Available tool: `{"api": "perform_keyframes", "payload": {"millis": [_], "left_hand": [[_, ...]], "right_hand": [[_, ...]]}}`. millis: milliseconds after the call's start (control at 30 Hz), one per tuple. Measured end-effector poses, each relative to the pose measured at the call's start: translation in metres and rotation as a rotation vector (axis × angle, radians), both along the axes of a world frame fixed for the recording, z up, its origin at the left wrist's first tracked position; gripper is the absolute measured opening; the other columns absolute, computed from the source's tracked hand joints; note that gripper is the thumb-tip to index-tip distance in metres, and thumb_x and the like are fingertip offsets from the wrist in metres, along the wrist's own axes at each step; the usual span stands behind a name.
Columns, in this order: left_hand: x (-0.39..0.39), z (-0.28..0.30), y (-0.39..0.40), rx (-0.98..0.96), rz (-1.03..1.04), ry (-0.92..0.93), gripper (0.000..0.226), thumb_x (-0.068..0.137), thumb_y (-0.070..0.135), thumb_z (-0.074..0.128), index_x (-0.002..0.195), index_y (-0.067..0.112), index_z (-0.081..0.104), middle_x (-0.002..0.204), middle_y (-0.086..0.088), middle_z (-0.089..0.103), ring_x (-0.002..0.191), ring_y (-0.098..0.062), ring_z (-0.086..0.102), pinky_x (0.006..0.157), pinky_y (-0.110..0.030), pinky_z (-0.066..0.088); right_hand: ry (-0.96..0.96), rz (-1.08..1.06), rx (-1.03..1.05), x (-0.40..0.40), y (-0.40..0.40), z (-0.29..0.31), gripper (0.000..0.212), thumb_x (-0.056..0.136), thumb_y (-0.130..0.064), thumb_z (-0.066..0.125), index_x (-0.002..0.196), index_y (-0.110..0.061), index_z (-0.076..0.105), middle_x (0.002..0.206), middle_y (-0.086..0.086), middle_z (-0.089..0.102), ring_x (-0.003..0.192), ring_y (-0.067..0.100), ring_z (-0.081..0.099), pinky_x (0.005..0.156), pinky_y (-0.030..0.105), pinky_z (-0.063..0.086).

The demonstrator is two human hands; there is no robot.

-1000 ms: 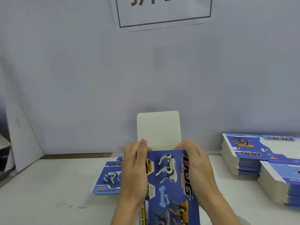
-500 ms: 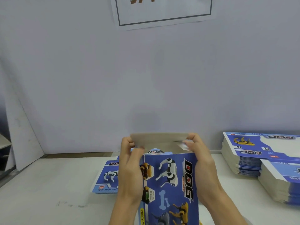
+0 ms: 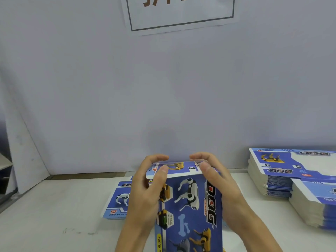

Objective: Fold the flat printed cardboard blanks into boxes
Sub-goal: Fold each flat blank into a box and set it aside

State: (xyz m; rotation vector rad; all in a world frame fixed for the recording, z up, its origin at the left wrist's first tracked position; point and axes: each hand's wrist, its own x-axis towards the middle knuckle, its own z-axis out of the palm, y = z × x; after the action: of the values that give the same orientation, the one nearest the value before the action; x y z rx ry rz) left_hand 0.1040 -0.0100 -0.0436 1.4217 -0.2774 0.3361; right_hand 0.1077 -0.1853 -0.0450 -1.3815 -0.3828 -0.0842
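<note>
The box runs off the bottom edge, its sides covered by the left hand and right hand. The wall sign is cut at the top, the right stack at the frame's edge.

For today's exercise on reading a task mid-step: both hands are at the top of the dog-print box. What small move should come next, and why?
Probably press the top flap down and tuck its edge in. It is bent over the box opening but still looks slightly raised, with the left hand and right hand curled over its corners.
</note>
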Motion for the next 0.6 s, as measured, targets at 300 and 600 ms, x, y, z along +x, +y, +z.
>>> {"api": "perform_keyframes", "payload": {"millis": [300, 600], "left_hand": [[-0.005, 0.006, 0.002, 0.116, 0.043, -0.101, 0.038, 0.075, 0.042, 0.063, 0.109, 0.027, 0.063, 0.103, 0.006, 0.071, 0.099, -0.017, 0.072, 0.053, -0.025, 0.058], [-0.002, 0.006, -0.008, 0.062, 0.098, -0.108, 0.038, 0.072, 0.052, 0.059, 0.106, 0.033, 0.062, 0.105, 0.006, 0.068, 0.102, -0.018, 0.070, 0.053, -0.023, 0.057]], "right_hand": [[-0.045, -0.087, 0.015, -0.005, -0.002, 0.002, 0.027, 0.079, -0.048, 0.076, 0.102, -0.043, 0.062, 0.107, 0.004, 0.073, 0.089, 0.028, 0.075, 0.065, 0.035, 0.061], [-0.032, 0.019, -0.047, -0.007, -0.005, 0.003, 0.067, 0.053, -0.070, 0.083, 0.112, -0.054, 0.055, 0.112, -0.001, 0.073, 0.093, 0.028, 0.075, 0.068, 0.034, 0.062]]}}
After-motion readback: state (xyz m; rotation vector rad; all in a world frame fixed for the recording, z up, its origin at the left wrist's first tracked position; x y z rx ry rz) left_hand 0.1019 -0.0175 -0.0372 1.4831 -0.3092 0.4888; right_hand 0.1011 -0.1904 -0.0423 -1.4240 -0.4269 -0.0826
